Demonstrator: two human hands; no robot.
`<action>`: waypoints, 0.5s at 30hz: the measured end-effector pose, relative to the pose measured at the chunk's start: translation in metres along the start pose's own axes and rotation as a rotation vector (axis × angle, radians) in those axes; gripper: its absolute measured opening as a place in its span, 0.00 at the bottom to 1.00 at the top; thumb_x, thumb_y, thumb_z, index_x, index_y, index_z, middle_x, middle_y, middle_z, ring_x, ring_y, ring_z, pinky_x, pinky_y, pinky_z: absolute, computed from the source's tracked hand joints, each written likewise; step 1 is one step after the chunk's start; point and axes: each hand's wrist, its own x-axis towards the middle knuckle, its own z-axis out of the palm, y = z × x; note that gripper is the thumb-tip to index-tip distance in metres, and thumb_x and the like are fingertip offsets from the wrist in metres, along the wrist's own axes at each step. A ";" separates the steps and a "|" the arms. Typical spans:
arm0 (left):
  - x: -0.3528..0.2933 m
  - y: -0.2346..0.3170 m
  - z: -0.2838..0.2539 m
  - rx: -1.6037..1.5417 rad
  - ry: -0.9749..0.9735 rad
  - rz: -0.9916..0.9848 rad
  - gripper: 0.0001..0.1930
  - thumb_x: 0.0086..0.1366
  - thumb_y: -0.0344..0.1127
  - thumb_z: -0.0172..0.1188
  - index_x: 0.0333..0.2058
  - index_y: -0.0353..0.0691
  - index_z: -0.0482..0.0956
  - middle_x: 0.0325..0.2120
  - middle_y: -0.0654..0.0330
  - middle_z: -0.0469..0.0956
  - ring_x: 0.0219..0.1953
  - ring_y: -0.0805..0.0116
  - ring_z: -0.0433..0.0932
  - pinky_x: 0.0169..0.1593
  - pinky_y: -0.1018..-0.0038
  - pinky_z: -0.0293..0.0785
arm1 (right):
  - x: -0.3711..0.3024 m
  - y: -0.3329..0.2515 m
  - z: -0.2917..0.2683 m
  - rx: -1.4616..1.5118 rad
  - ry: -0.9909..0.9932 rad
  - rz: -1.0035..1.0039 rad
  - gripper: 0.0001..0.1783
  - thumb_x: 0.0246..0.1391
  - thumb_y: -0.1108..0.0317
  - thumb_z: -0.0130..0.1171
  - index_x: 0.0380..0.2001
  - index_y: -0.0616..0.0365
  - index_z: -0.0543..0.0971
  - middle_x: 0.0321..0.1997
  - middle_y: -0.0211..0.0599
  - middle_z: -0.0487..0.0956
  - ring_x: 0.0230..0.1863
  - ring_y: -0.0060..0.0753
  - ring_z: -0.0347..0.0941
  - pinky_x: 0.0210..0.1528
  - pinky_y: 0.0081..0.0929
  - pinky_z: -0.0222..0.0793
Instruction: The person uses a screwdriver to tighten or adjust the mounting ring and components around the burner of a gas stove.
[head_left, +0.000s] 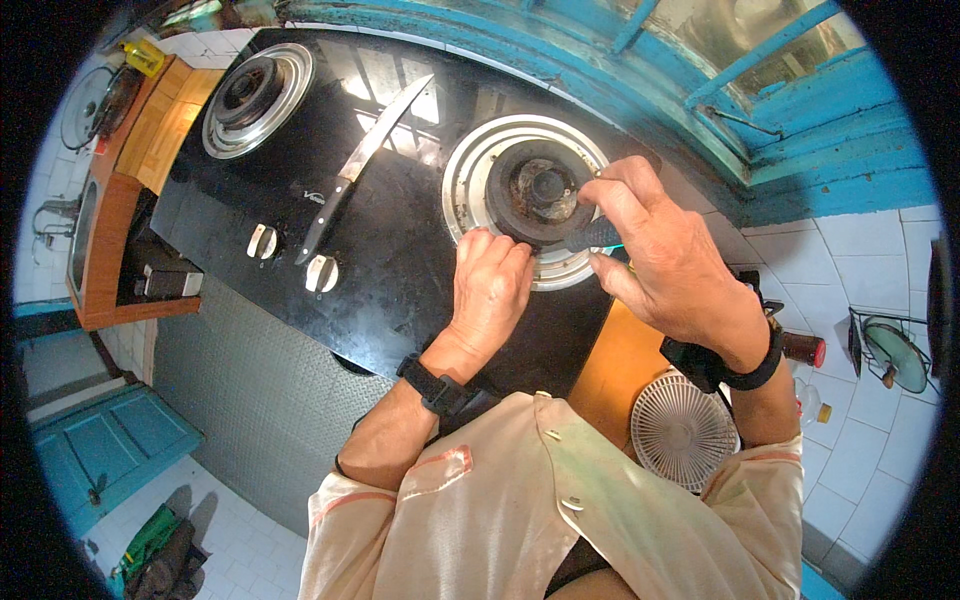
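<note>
Your right hand [665, 240] pinches a dark handle [594, 236] between thumb and fingers; the handle lies at that hand's nine o'clock, over the four-o'clock side of the round burner [514, 200]. Your left hand [492, 285], at the burner's seven o'clock, has its fingers curled together, and you cannot tell whether they grip anything; the knife [364, 153] rests on the black hob [400, 225] toward its ten o'clock.
</note>
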 end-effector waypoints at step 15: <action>-0.001 -0.001 0.001 0.002 -0.008 0.000 0.08 0.54 0.26 0.69 0.35 0.37 0.82 0.31 0.55 0.77 0.40 0.49 0.75 0.53 0.57 0.70 | -0.002 0.012 0.003 0.041 0.018 -0.119 0.25 0.52 0.65 0.69 0.51 0.55 0.70 0.43 0.43 0.74 0.38 0.52 0.79 0.32 0.44 0.76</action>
